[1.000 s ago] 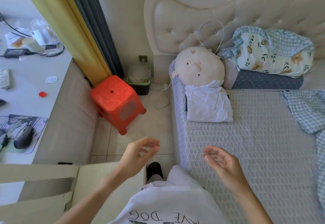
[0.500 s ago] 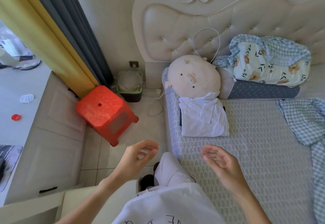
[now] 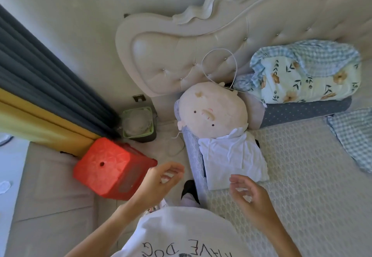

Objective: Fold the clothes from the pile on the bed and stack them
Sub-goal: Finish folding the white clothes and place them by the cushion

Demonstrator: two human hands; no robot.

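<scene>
A folded white garment [image 3: 233, 160] lies on the bed [image 3: 302, 176] near its left edge, just below a round plush head pillow [image 3: 211, 109]. My right hand [image 3: 250, 196] hovers over the mattress right in front of the garment, fingers loosely curled and holding nothing. My left hand [image 3: 159, 180] floats over the floor beside the bed, fingers apart and empty. A blue checked cloth [image 3: 352, 135] lies crumpled at the bed's right side. No pile of clothes shows in this view.
A red plastic stool [image 3: 108, 166] stands on the floor left of the bed, with a small green bin [image 3: 138, 123] behind it. Grey and yellow curtains [image 3: 40, 87] hang at left. A floral pillow [image 3: 306, 75] rests against the tufted headboard [image 3: 201, 41].
The view has swung right and tilted, so the desk left the frame. Both hands have kept their open pose and now sit closer to the folded white garment.
</scene>
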